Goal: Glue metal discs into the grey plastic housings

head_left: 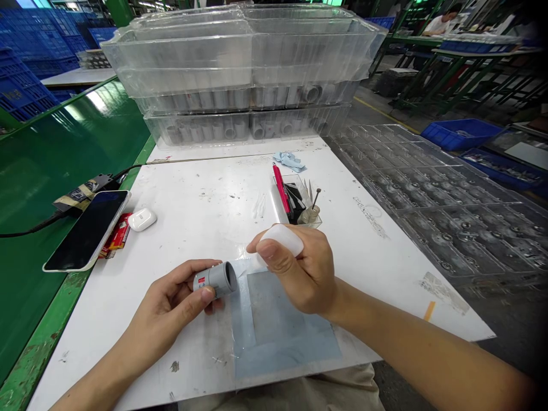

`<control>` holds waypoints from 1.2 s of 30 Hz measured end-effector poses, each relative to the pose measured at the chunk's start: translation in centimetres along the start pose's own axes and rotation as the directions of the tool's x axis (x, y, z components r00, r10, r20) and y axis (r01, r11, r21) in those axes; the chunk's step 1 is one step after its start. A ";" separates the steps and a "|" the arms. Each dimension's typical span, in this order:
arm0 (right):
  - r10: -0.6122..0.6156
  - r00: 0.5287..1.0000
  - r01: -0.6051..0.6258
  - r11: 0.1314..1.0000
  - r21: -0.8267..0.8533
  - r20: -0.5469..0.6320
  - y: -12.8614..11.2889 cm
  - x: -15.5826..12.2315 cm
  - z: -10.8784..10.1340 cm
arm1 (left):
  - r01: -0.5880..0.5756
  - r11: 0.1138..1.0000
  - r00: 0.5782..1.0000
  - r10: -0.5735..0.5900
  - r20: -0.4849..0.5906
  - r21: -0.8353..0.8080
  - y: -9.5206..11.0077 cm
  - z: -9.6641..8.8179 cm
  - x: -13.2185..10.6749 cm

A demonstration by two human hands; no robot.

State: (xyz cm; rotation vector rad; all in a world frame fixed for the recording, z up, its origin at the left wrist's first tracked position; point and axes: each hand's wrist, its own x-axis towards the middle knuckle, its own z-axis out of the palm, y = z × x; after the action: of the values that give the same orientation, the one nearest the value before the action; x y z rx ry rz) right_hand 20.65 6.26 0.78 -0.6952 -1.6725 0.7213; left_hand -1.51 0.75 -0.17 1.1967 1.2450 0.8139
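Note:
My left hand [171,305] is closed round a short grey cylinder [214,279] with red and dark print on its side. Its hollow end faces right. Above the blue mat [295,348], my right hand [302,274] grips a smooth white object [283,237] with a rounded end, perhaps a small bottle; the fist hides the rest of it. The cylinder and the white object are apart. Just beyond my right hand stands a small clear holder [317,220] with a red pen [280,188] and several thin tools.
Stacked clear plastic trays [248,74] with grey cylinders stand at the back. On the left lie a phone [88,231], a white earbud case [142,219] and red packets [117,234]. A blue cloth [290,161] lies behind the holder. Clear moulded trays [445,211] sit to the right, beyond the table edge.

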 end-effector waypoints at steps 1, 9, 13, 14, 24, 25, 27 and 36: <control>0.003 1.000 -0.003 1.000 -0.001 0.004 -0.1 0.0 0.0 | -0.004 1.000 1.000 0.004 -0.006 -0.003 0.0 0.0 0.0; 0.121 0.992 -0.120 0.990 0.070 -0.021 -0.6 0.2 -0.2 | 0.025 1.000 0.993 -0.026 -0.112 -0.015 -0.1 0.5 -0.3; 0.133 0.988 -0.125 0.988 0.094 -0.080 -0.2 0.3 -0.2 | -0.079 0.996 0.995 0.077 -0.060 -0.043 -0.7 0.4 -0.1; 0.120 0.989 -0.114 0.990 0.079 -0.081 -0.1 0.3 -0.2 | -0.091 0.995 0.994 0.089 -0.056 -0.045 -0.8 0.4 0.0; 0.014 0.999 -0.018 0.997 -0.072 -0.047 0.2 0.1 0.0 | -0.075 0.995 0.994 0.069 -0.089 -0.068 -0.7 0.6 -0.1; 0.020 0.999 -0.024 0.997 -0.074 -0.049 0.2 0.1 0.0 | -0.077 0.994 0.994 0.071 -0.084 -0.080 -0.7 0.6 -0.1; 0.026 0.999 -0.030 0.997 -0.075 -0.048 0.3 0.0 0.0 | -0.086 0.991 0.994 0.078 -0.077 -0.101 -0.8 0.6 0.0; 0.057 0.998 -0.057 0.997 -0.046 0.000 0.2 0.0 0.0 | -0.120 0.989 0.992 0.116 -0.052 -0.085 -1.1 0.2 0.0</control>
State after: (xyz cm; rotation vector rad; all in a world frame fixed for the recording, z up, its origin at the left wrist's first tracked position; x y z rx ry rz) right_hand 20.64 6.36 0.62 -0.7775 -1.6807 0.7254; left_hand -1.46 0.47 -1.27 1.1942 1.1726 0.9792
